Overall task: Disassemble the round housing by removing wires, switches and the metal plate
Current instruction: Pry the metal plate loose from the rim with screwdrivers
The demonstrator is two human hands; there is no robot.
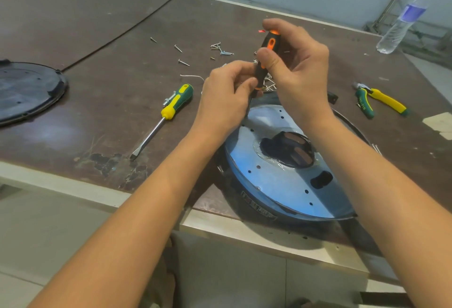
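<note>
Nearest, at the front edge of the brown table [97, 38], sits the round dark plastic housing [259, 210], its shiny perforated metal plate [269, 180] not yet off. Just above the plate's far rim, both hands work: the left hand [225, 102] pinches the lower handle of a black-and-orange screwdriver [265, 58], steadying it, while the right hand [298, 68] curls thumb and fingers round the top. The tip points down at the plate's edge, so this looks like the plate-fastener step. The next move likely calls for firm downward pressure and a turn. Behind the hands, white wires [269, 86] peek out; further back lie loose silver screws [220, 48], with a green-and-yellow flat screwdriver [171, 109] left and green-and-yellow pliers [381, 100] right
</note>
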